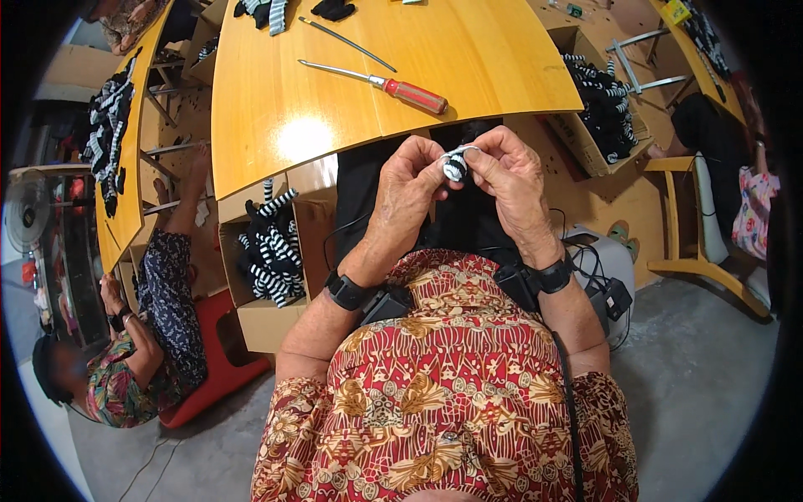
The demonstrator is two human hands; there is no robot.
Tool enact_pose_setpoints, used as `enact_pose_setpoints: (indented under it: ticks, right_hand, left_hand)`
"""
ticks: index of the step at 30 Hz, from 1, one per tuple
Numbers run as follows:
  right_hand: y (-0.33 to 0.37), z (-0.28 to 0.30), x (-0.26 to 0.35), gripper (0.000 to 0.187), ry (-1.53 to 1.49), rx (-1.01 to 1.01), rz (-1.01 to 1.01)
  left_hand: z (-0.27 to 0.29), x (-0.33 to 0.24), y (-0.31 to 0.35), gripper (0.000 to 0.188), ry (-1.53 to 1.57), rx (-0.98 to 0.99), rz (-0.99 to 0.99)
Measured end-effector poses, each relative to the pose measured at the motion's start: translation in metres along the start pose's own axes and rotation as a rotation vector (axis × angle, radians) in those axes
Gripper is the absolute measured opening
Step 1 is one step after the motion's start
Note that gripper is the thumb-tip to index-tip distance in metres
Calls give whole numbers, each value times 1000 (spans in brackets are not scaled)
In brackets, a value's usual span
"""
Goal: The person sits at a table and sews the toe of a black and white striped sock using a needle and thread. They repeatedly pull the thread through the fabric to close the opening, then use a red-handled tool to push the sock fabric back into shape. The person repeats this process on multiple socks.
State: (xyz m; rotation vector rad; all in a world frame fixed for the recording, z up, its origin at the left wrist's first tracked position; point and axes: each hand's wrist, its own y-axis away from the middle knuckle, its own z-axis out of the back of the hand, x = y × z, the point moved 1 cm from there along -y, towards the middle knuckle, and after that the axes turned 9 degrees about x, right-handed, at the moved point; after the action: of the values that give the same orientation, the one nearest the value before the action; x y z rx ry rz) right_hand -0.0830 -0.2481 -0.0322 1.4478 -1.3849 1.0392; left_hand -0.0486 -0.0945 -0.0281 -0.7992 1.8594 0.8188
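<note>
Between my two hands, just off the near edge of the table point(468, 58), is a small black-and-white striped knitted piece point(455, 167). My left hand point(405, 186) pinches its left side between thumb and fingers. On the other side, the thumb and fingers of my right hand point(512, 177) grip its upper edge, where a white rim is stretched between the hands. Part of the piece is hidden by my fingers. Beyond my hands, a screwdriver point(416, 95) with a red handle lies on the table. A thin dark metal rod point(351, 45) lies farther back.
Striped knitted pieces point(278, 15) lie at the table's far side. Cardboard boxes of striped pieces stand at left point(272, 251) and right point(598, 105). A co-worker point(138, 351) sits on a red chair point(213, 360) at left. A wooden chair point(711, 217) stands at right.
</note>
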Motion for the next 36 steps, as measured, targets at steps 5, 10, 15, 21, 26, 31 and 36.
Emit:
enact_pose_setpoints:
  ticks: [5, 10, 15, 21, 26, 31, 36]
  right_hand:
    - [-2, -3, 1, 6, 573, -74, 301]
    - [-1, -4, -2, 6, 320, -78, 82]
    - [-3, 7, -10, 5, -115, -30, -38]
    - [-2, 7, -6, 5, -232, 6, -13]
    - [-2, 10, -16, 6, -100, -50, 38]
    - [-8, 4, -8, 4, -66, -100, 60]
    - [-6, -5, 4, 5, 63, -101, 134]
  left_hand:
    - [0, 8, -2, 9, 149, -70, -13]
    - [-2, 6, -4, 11, 201, -91, -83]
    - [5, 13, -9, 13, 494, 105, 4]
    - [7, 6, -9, 13, 480, 237, 20]
    - [-1, 4, -9, 9, 169, 15, -34]
    - [-4, -2, -11, 7, 54, -35, -62]
    - [-9, -4, -8, 8, 104, -62, -104]
